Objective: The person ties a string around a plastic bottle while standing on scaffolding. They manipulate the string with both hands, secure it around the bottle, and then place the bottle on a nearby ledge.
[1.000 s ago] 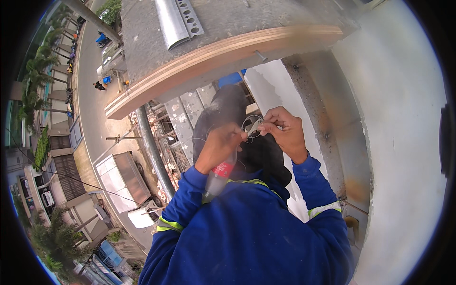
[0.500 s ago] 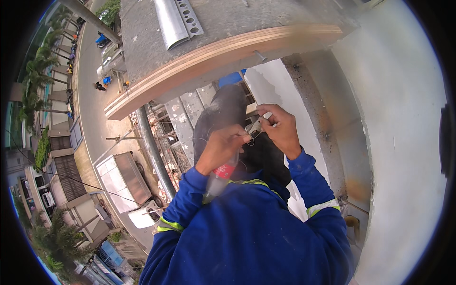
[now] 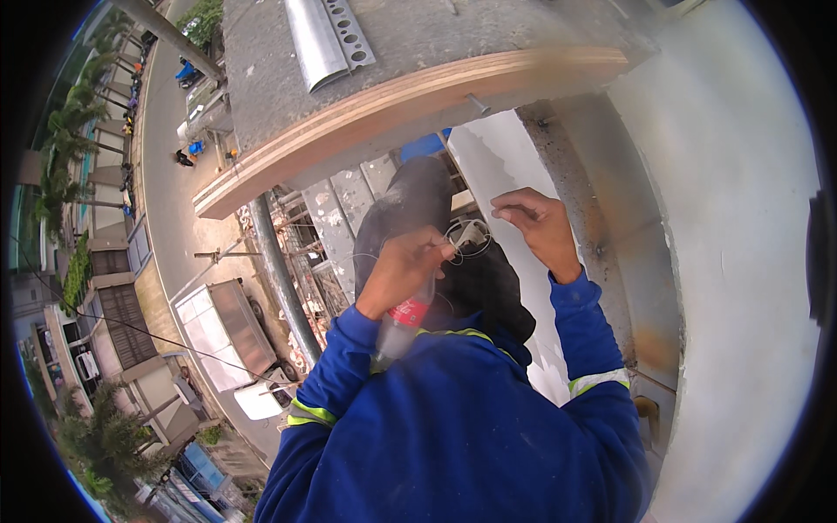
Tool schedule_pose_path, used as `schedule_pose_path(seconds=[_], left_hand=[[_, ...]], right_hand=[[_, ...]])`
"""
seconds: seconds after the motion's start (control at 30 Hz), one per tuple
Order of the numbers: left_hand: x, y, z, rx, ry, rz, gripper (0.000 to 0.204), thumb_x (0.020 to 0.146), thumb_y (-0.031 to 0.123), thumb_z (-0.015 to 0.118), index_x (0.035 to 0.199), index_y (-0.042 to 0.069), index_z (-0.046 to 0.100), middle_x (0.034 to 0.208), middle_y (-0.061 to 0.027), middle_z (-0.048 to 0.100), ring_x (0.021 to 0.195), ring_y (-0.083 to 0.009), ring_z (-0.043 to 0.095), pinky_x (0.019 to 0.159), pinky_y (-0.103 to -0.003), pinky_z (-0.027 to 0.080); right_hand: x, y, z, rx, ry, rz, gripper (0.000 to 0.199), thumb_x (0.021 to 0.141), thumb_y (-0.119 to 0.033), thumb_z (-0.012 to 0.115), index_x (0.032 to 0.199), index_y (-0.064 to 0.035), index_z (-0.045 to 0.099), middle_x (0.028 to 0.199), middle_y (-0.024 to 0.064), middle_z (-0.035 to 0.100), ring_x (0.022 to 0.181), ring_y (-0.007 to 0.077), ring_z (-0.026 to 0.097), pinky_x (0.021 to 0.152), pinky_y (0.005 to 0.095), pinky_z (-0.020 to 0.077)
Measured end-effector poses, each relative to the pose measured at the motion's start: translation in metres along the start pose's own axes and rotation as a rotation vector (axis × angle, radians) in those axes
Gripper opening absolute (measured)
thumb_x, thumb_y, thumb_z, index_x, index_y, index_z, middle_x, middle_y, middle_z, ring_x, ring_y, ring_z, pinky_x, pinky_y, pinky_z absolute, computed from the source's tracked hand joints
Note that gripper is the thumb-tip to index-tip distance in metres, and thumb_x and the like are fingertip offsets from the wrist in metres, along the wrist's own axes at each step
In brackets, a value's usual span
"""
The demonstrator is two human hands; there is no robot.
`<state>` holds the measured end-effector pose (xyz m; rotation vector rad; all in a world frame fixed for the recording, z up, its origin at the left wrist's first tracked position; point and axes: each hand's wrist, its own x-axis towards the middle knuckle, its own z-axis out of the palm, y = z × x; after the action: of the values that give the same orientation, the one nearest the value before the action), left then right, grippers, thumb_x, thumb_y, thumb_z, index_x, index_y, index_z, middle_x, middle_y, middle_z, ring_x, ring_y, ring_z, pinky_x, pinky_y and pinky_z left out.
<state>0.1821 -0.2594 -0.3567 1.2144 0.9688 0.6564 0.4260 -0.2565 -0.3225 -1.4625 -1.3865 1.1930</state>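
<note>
My left hand (image 3: 403, 270) is closed, pinching a small loose coil of thin pale string or wire (image 3: 472, 253) between thumb and forefinger. The loops stick out to the right of its fingertips, above my dark trousers (image 3: 410, 196). Farther right, apart from the coil, my right hand (image 3: 545, 228) is raised with thumb and fingers pressed together. Whether a strand runs between its fingertips is too fine to make out. Below my left wrist a clear plastic bottle (image 3: 407, 318) with a red label lies tilted against my blue sleeve, partly hidden by the left hand.
Ahead runs a plywood edge (image 3: 349, 113) along a grey concrete ledge, with a nail (image 3: 477, 104) sticking out. A perforated metal strip (image 3: 327, 44) lies on the ledge. A white wall (image 3: 741, 261) rises at right. A steel pole (image 3: 283, 270) and a street with a truck (image 3: 225, 336) lie far below left.
My right hand has moved away to the right from the left hand, and the coil's loops now show wider beside the left fingertips. The left hand has hardly moved.
</note>
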Motion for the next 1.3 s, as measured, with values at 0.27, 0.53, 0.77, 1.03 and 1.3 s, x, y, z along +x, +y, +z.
schedule_pose_path(seconds=[0.27,0.53,0.77,1.03,1.3], left_hand=[[0.002,-0.001,0.0,0.097,0.017,0.032,0.016,0.092,0.014,0.065,0.09,-0.002,0.066,0.072,-0.0091,0.067,0.062,-0.0137,0.066,0.056,-0.029,0.049],[0.001,-0.002,0.0,0.05,0.046,0.005,0.015,0.091,0.012,0.065,0.091,-0.003,0.067,0.075,-0.0097,0.068,0.063,-0.0143,0.066,0.056,-0.029,0.049],[0.001,-0.002,0.0,0.025,0.042,0.001,0.015,0.091,0.012,0.065,0.092,-0.003,0.067,0.076,-0.0093,0.068,0.063,-0.0142,0.066,0.056,-0.029,0.05],[0.0,0.001,0.0,0.035,0.035,0.005,0.014,0.091,0.012,0.065,0.091,-0.002,0.067,0.076,-0.0086,0.068,0.064,-0.0133,0.065,0.056,-0.028,0.049],[0.0,0.0,0.001,0.048,0.03,-0.018,0.014,0.091,0.012,0.065,0.09,-0.003,0.066,0.074,-0.0091,0.067,0.063,-0.0134,0.066,0.056,-0.029,0.049]], right_hand=[[-0.002,-0.016,0.0,0.216,-0.089,0.053,0.025,0.091,-0.007,0.068,0.115,0.0001,0.068,0.097,0.008,0.071,0.078,0.0143,0.066,0.071,0.0255,0.0501],[0.001,-0.003,-0.008,0.196,-0.295,0.275,0.015,0.092,-0.013,0.069,0.097,0.0008,0.07,0.085,0.0068,0.071,0.072,0.0111,0.066,0.066,0.0226,0.0504],[0.0,-0.016,-0.009,0.392,-0.236,0.352,0.016,0.091,-0.01,0.07,0.102,0.0016,0.068,0.087,0.0075,0.071,0.075,0.013,0.067,0.068,0.0229,0.0513],[0.003,0.004,0.007,0.307,-0.284,0.203,0.013,0.09,-0.009,0.071,0.096,0.0007,0.066,0.085,0.0081,0.07,0.07,0.0113,0.062,0.066,0.0229,0.0504],[-0.002,-0.004,0.001,0.464,-0.094,0.158,0.011,0.088,-0.007,0.073,0.092,0.0012,0.067,0.083,0.0061,0.067,0.077,0.0108,0.062,0.069,0.023,0.0493]])
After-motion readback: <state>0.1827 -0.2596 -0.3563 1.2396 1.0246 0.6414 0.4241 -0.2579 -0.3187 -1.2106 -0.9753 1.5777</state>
